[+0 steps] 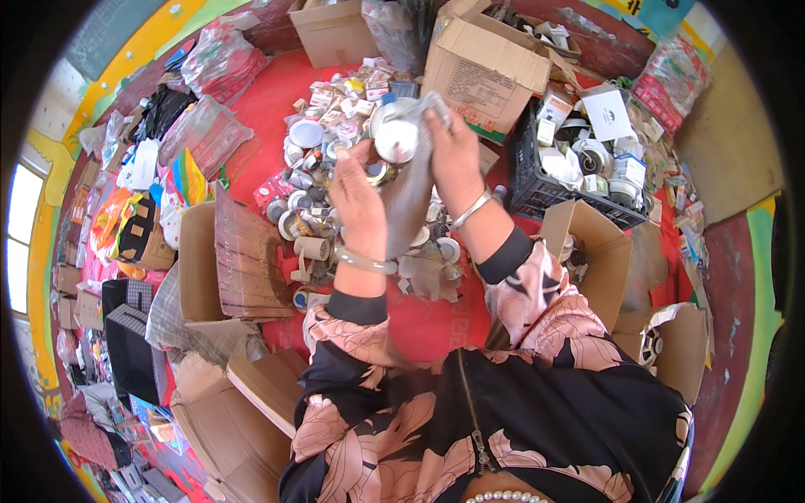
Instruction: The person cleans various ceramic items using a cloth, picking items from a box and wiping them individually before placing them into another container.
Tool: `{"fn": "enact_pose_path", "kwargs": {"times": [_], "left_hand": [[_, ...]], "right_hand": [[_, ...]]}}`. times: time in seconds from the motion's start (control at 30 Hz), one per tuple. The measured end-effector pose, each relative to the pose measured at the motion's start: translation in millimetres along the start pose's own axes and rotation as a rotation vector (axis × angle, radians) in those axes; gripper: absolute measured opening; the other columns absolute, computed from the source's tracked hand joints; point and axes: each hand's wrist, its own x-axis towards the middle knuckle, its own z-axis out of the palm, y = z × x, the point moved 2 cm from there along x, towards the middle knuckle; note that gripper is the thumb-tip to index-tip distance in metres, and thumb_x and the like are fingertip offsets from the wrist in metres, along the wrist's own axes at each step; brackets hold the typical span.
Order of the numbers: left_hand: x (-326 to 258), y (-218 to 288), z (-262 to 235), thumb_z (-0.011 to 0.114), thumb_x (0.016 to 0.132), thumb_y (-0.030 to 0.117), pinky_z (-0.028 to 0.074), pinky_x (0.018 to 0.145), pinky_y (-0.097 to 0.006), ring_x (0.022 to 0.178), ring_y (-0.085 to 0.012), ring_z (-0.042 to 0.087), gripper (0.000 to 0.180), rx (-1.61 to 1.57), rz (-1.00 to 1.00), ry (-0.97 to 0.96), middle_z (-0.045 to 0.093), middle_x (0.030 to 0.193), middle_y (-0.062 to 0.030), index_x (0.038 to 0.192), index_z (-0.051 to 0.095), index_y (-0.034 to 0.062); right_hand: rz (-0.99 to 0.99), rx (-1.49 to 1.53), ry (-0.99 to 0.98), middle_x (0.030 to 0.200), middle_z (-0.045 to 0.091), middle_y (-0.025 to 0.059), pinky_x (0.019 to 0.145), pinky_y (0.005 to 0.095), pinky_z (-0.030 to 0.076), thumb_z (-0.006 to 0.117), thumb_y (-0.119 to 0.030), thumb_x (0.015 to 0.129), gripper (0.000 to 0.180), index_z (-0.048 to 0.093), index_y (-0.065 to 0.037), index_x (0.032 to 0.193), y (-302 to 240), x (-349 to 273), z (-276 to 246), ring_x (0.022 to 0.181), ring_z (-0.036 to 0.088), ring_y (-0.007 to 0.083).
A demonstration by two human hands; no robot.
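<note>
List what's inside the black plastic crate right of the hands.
Black plastic crate: a white square-faced carton, a round white part with a dark centre and other mixed pieces show on top. Lower contents are covered.

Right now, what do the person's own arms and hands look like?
The bare left hand wears a pale bangle at its wrist; the bare right hand wears a silvery bangle. The pink-and-black sleeves have big flower shapes and plain black cuffs.

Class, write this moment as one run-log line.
left hand: beside or touching round white piece; right hand: gripping grey cloth; beneath: mixed pile of round parts; right side: filled black crate
</note>
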Motion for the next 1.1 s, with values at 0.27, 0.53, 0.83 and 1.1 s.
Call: {"fn": "enact_pose_path", "kwargs": {"times": [0.27,0.53,0.83,1.1], "left_hand": [[-3,0,11,0.049,0.09,0.042,0.033,0.096,-0.031,0.111,-0.0182,0.045,0.057,-0.342,-0.177,-0.375,0.049,0.12,-0.0115,0.124,0.042,-0.0032],[-14,2,16,0.04,0.092,0.046,0.036,0.096,-0.033,0.113,-0.0192,0.047,0.058,-0.168,-0.184,-0.412,0.047,0.125,-0.0099,0.127,0.04,-0.001],[-1,6,4,0.038,0.087,0.057,0.043,0.089,-0.052,0.111,-0.035,0.049,0.064,-0.759,-0.337,-0.243,0.048,0.125,-0.0103,0.128,0.038,0.0081],[0,7,8,0.033,0.087,0.058,0.029,0.104,-0.04,0.121,-0.0254,0.04,0.063,-0.868,-0.371,-0.14,0.043,0.131,-0.009,0.129,0.039,0.0113]], "right_hand": [[0.434,0.58,-0.08,0.08,0.061,0.0032,0.059,0.0259,0.046,0.051,-0.029,0.091,0.029,0.058,-0.001,0.093,0,3,-20,0.066,0.057,0.0123],[0.365,0.215,-0.07,0.082,0.062,0.0062,0.063,0.0255,0.046,0.048,-0.035,0.092,0.038,0.06,0.001,0.094,17,-4,-19,0.071,0.057,0.0119],[0.411,0.446,0.277,0.091,0.061,0.0107,0.075,0.0301,0.047,0.045,-0.03,0.091,0.034,0.056,-0.001,0.105,-24,23,-47,0.081,0.06,0.0214],[-0.453,-0.204,-0.129,0.089,0.058,0.01,0.072,0.0312,0.047,0.054,-0.016,0.086,0.024,0.051,-0.004,0.106,-80,-29,0,0.082,0.058,0.021]]}}
